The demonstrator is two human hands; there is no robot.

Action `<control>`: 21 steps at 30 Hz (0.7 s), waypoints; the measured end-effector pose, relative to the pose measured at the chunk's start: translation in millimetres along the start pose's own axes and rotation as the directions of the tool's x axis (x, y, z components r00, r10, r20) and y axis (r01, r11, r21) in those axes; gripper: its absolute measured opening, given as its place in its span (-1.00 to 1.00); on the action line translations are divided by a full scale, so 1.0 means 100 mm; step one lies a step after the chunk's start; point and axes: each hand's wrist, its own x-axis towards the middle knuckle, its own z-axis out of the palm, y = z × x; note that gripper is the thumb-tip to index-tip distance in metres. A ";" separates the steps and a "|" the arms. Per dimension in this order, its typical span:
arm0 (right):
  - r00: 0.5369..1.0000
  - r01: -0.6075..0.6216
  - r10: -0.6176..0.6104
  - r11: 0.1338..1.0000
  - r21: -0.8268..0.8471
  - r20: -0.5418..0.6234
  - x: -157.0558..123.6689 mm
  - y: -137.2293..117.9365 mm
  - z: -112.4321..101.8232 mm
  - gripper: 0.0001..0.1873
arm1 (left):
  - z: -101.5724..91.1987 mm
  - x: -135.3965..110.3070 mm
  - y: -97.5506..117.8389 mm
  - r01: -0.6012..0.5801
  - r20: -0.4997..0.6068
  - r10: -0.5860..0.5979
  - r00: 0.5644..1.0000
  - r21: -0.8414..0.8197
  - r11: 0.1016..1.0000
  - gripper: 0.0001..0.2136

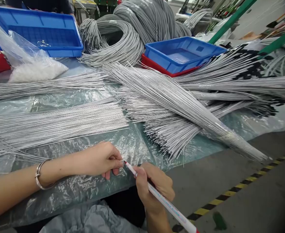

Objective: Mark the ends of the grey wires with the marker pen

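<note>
My right hand (154,183) is wrapped round a white marker pen (170,208) with a red tip and a red end. The pen's tip points up and left, reaching the fingertips of my left hand (101,160). Thumb and forefinger of that left hand are pinched together. A tiny pale bit shows at the pinch, too small to name. A silver bangle (37,174) circles my left wrist. Just beyond my left hand lies a bundle of thin grey wires (84,121), its cut ends toward the middle of the table.
A long wire bundle (181,100) slants across other bundles, its narrow end jutting past the plastic-covered table edge. Behind stand grey wire coils (123,38), a blue tray (183,53) and a blue bin (55,32). A clear bag of white pieces (38,69) lies left. A person is partly visible behind.
</note>
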 end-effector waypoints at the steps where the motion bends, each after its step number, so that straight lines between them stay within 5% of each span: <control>1: 1.000 -0.007 0.007 1.000 -0.001 -0.004 -0.01 0.00 0.00 -0.77 | 0.00 0.00 0.01 -0.004 -0.002 0.004 1.000 0.000 1.000 -0.73; 11: 0.999 -0.054 0.054 0.998 0.021 0.001 -0.07 0.06 -0.05 -0.75 | 0.02 -0.02 0.00 0.001 -0.009 -0.001 1.000 -0.027 1.000 -0.75; 16: 0.951 -0.175 0.239 0.940 0.294 -0.197 -0.11 0.08 -0.03 -0.72 | 0.00 -0.06 0.01 -0.022 -0.030 0.023 0.999 0.022 1.000 -0.74; 18: 0.916 -0.246 0.340 0.896 0.370 -0.215 -0.12 0.05 -0.02 -0.65 | 0.00 -0.15 0.12 -0.091 -0.145 0.120 0.982 0.188 0.978 -0.71; 21: 0.895 -0.417 0.438 0.888 0.192 -0.083 -0.11 -0.04 -0.02 -0.79 | 0.09 -0.29 0.37 -0.214 -0.267 0.410 0.872 0.546 0.810 -0.78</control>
